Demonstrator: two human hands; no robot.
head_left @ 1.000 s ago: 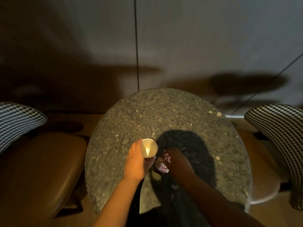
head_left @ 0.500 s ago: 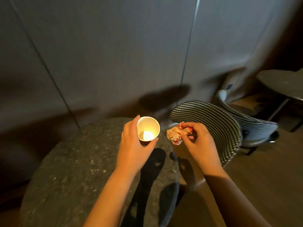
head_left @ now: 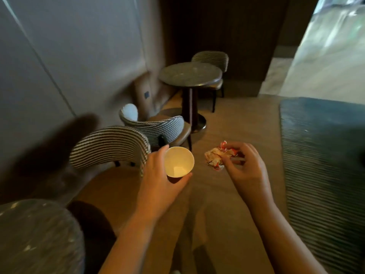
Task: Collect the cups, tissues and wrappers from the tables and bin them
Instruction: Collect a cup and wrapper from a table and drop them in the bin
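Your left hand [head_left: 158,184] grips the paper cup [head_left: 178,162] from its left side; your right hand [head_left: 246,167] pinches the crumpled wrapper [head_left: 216,158] at its left fingertips.

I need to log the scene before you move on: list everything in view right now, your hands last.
paper cup: one, cream, upright, centre, looks empty
wrapper: one, white and red, crumpled, right of the cup
round tables: two, dark speckled; one far, one bottom left
chairs: three, striped backs; two near, one behind the far table
rug: one, blue-grey, right side
wall socket: one, dark, low on the grey wall
left hand: grips the paper cup
right hand: pinches the wrapper
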